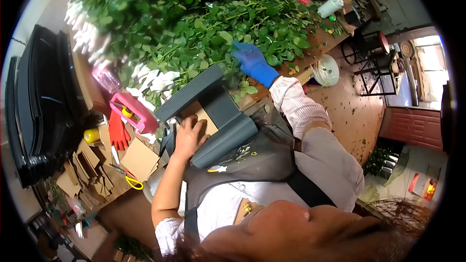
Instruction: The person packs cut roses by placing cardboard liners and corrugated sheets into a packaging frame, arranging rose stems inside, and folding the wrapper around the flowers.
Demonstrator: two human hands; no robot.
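Note:
My left hand (189,138), bare, lies with its fingers spread on a brown cardboard piece (209,125). The cardboard sits inside a dark grey ribbed holder (225,140), whose raised sides stand close in front of my body. My right hand (253,64) wears a blue glove and reaches to the near edge of a big heap of green leafy stems (194,29). Leaves partly hide its fingertips, so I cannot make out whether a stem is between them. A small leafy sprig (246,89) lies just below the glove.
Left of me are a pink plastic frame (136,112), a red glove (119,131), yellow-handled scissors (133,180) and cardboard pieces (140,157). Black trays (43,102) stack at the far left. A white bucket (325,70) stands right; leaves litter the floor (357,111).

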